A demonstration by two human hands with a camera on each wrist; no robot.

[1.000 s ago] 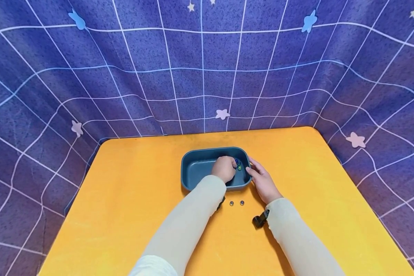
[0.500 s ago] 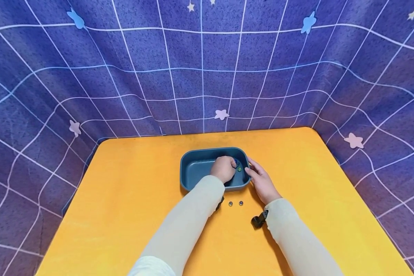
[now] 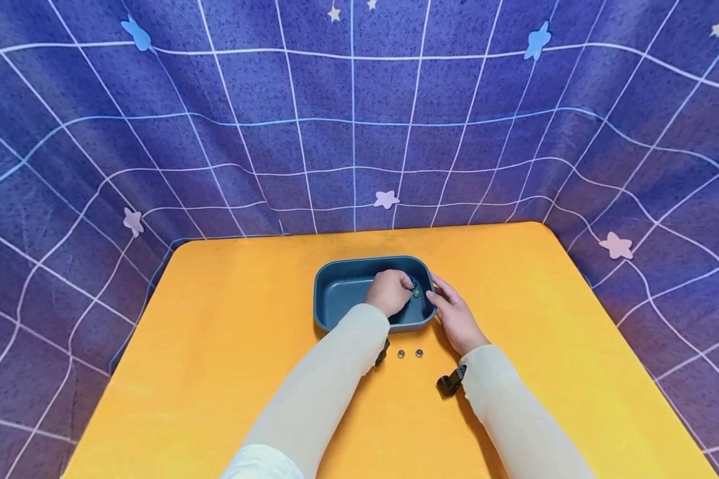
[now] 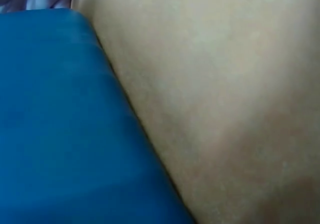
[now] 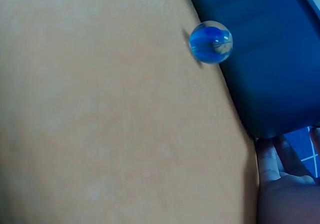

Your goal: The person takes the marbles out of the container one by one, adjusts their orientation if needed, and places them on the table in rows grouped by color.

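Observation:
A dark blue-green rectangular basin [image 3: 347, 269] stands on the table. My left hand [image 3: 388, 293] reaches down into its right part with bent fingers beside a few small glass marbles. A yellow-green marble [image 3: 416, 293] shows there, and a darker one is partly covered by the fingers. Whether the hidden fingertips pinch a marble is unclear. My right hand [image 3: 458, 319] grips the basin's right end, thumb over the rim and fingers along the outside. Two marbles lie on the table in front of the basin; the right wrist view shows one clear-and-blue marble [image 5: 211, 42] whole.
The yellow table [image 3: 228, 346] extends around the basin. A purple-blue curtain [image 3: 311, 146] with grid lines and stars hangs behind and at both sides. A small black camera [image 3: 451, 382] sits at the right wrist.
Inside the basin my left fingers have shifted slightly over the marbles, and fewer blue ones show beside them. The right hand keeps its place on the basin's end.

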